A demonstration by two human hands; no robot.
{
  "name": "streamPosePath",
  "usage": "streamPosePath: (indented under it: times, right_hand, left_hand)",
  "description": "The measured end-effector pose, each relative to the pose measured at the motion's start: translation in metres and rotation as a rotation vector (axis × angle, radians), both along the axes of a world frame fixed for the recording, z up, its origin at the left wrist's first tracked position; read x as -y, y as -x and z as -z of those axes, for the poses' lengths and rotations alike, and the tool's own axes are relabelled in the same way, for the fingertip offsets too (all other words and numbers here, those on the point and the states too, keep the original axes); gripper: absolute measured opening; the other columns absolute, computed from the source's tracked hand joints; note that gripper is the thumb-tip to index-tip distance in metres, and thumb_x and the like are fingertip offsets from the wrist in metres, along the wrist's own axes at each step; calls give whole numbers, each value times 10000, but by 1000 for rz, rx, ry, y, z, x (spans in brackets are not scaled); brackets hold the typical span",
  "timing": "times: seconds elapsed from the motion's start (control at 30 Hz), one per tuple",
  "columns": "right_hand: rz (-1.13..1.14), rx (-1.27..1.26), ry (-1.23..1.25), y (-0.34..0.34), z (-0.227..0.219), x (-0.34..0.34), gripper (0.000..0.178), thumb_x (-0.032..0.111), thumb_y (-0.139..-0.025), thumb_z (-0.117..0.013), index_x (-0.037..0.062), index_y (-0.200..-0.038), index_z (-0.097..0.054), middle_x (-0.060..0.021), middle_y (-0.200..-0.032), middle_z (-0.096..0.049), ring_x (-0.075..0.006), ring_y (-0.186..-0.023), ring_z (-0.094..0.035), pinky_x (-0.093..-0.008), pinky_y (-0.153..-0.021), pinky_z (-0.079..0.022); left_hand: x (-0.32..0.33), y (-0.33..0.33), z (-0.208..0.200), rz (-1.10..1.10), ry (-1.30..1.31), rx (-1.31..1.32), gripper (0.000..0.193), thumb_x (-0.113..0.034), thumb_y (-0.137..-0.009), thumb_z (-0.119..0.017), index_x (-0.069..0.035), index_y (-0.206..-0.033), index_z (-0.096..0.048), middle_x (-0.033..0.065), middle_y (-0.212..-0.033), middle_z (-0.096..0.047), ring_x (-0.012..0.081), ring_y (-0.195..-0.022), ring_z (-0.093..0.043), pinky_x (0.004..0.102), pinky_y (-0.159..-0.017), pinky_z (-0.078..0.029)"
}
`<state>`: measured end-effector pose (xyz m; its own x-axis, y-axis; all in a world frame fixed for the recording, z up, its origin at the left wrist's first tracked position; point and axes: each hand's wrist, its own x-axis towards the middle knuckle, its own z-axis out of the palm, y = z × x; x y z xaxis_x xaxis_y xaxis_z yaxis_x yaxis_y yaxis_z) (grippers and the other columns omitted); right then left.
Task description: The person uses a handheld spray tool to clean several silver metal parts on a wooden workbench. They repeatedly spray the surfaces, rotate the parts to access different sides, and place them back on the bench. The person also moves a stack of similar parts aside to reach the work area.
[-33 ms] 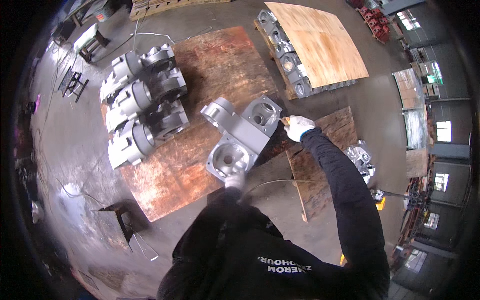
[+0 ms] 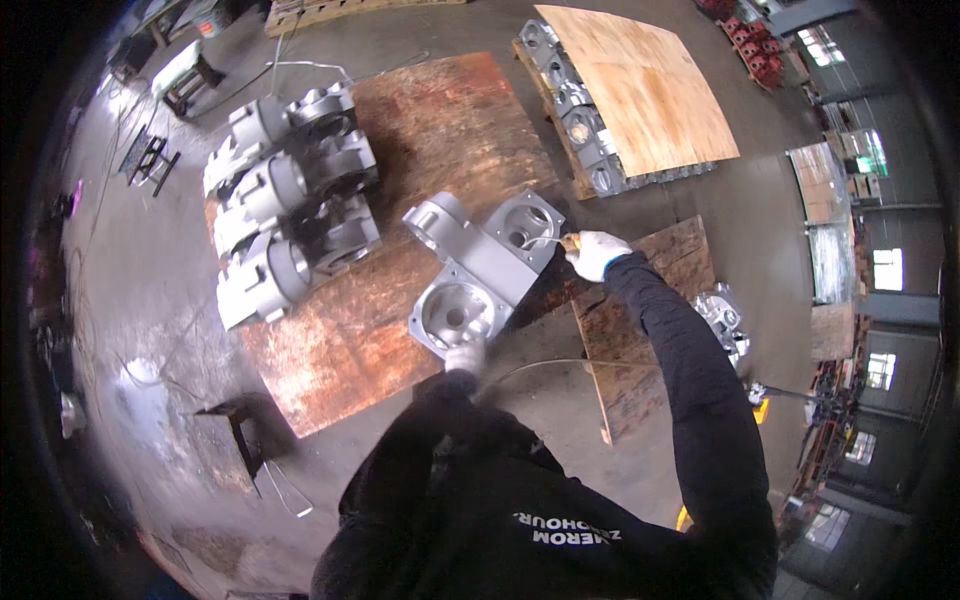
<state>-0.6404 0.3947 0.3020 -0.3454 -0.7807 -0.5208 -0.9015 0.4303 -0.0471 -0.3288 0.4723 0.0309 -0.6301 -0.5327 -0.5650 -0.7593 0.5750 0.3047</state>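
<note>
A grey metal casting [image 2: 490,268] lies on the rust-stained table, with two square-flanged round openings and a ring-shaped arm at its upper left. My left hand [image 2: 464,357], in a white glove, grips the rim of its near opening; some fingers are hidden. My right hand [image 2: 598,256], also gloved, is closed around the orange-yellow handle of a thin, bent hand tool [image 2: 543,240]. The tool's slender shaft reaches over the casting's far right opening. Its tip is too small to make out.
More grey castings [image 2: 265,190] stand on the left of the table [image 2: 440,110]. A plywood sheet [image 2: 640,85] covers other castings at the back right. A smaller wooden board [image 2: 640,340] lies to the right, near more metal parts [image 2: 722,318]. A dark stand [image 2: 235,445] is at lower left.
The tool's thin shaft now shows across the far right opening, where it could not be made out before. My right hand has shifted very slightly left; my left hand stays at the near rim.
</note>
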Motion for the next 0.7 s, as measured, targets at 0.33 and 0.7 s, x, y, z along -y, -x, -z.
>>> streamPosePath:
  times: [0.33,0.7]
  right_hand:
    - [53,-159,163,-38,-79,-28,404,374,-941,-598,19,-1124,-655,-248,-1054,-696,-368,-983,-688,-448,-840,-547]
    - [-611,32,509,-202,62,-119,280,303,-920,-577,35,-948,-656,-164,-706,-688,-320,-624,-694,-466,-556,-535]
  left_hand:
    - [37,-91,-76,-47,-7,-207,415,-390,-918,-630,-119,-1230,-590,161,-1209,-640,351,-1219,-555,492,-1046,-395]
    - [-109,-264,-116,-785,-49,-329,470,-140,-850,-644,-86,-1306,-544,159,-1246,-622,322,-1115,-641,414,-935,-524]
